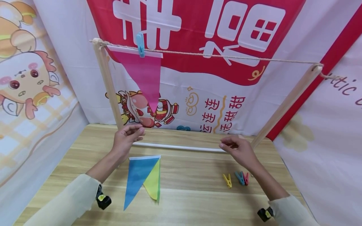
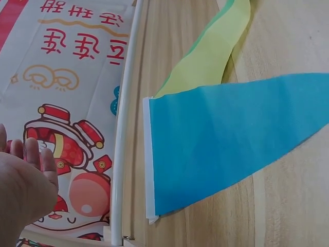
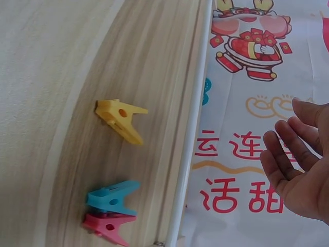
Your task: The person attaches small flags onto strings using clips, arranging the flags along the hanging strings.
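Left hand (image 1: 127, 139) empty, fingers loosely bent. Blue flag (image 1: 139, 174) overlapping a yellow flag (image 1: 152, 182) on the tabletop (image 1: 192, 204); above, a pink flag (image 1: 147, 73) could tilt, only one clip (image 1: 140, 44) holding it to the rope (image 1: 226, 56). Then three clips (image 1: 239, 178); right hand (image 1: 241, 151) empty, relaxed.

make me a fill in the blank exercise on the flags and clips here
The hanging flag is ____.
The loose clips on the table number ____.
The outlying clip, apart from the other two, is ____.
Lying partly over the yellow flag is a ____ one.

Missing words: pink; three; yellow; blue.
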`<state>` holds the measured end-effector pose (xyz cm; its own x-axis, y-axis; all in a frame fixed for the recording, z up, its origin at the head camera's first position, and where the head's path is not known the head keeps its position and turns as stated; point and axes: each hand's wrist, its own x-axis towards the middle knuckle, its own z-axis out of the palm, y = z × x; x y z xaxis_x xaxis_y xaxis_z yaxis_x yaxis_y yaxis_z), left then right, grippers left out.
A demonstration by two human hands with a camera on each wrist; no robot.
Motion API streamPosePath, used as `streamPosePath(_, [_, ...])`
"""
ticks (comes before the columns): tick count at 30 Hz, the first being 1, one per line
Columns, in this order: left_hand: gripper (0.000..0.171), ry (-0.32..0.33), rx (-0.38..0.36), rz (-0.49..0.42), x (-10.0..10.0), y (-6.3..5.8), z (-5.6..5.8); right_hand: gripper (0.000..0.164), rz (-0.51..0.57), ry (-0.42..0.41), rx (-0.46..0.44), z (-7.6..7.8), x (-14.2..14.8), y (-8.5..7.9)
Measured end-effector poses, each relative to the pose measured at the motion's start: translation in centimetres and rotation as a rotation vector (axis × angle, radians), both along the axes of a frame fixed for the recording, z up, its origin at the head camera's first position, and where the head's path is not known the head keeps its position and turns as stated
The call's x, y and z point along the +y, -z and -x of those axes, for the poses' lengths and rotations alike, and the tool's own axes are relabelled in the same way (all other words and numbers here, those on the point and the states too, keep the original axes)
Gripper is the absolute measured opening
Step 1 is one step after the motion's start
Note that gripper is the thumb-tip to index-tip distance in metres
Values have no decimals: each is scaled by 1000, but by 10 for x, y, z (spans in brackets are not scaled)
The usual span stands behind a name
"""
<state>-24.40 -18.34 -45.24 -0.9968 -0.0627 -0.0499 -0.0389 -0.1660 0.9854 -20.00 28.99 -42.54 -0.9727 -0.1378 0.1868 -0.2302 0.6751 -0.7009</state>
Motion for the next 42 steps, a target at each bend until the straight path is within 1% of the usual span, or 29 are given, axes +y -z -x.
streamPosePath(4, [31,1,-17,-6,-1,3,0,28,-3,10,-18,-1,2,3])
streamPosePath(6, [35,4,-16,18,-1,4,1,29,0,12,-21,-2,4,5])
streamPosePath(7, [33,5,-16,26,-1,5,1,29,1,12,-23,-2,4,6])
streamPosePath(10, [40,9,-12,62,-1,8,1,29,-3,15,-23,-4,6,10])
streamPosePath(12, [46,11,-5,68,-1,9,1,28,-3,17,-19,-4,6,13])
streamPosePath(13, [46,14,-4,66,-2,9,0,28,-4,18,-21,-5,6,14])
streamPosePath(16, [38,10,-8,68,-2,12,-1,27,5,28,-35,-7,7,18])
streamPosePath(19, [31,12,-28,75,-4,15,-2,27,24,28,-55,-10,7,21])
streamPosePath(23, [37,18,-53,88,-6,19,-3,28,38,26,-57,-13,8,27])
streamPosePath(26, [36,24,-61,110,-8,21,-5,26,29,42,-60,-15,9,32])
streamPosePath(29, [31,31,-62,136,-9,23,-5,25,7,50,-66,-17,11,37])
streamPosePath(32, [31,34,-65,152,-9,24,-6,25,-3,61,-78,-18,14,42])
streamPosePath(34, [33,33,-76,159,-8,25,-6,26,-11,75,-92,-19,15,44])
streamPosePath(38, [43,40,-101,190,-9,29,-5,26,-31,85,-120,-20,18,49])
streamPosePath(42, [47,58,-126,234,-12,32,-5,24,-53,78,-122,-21,20,53])
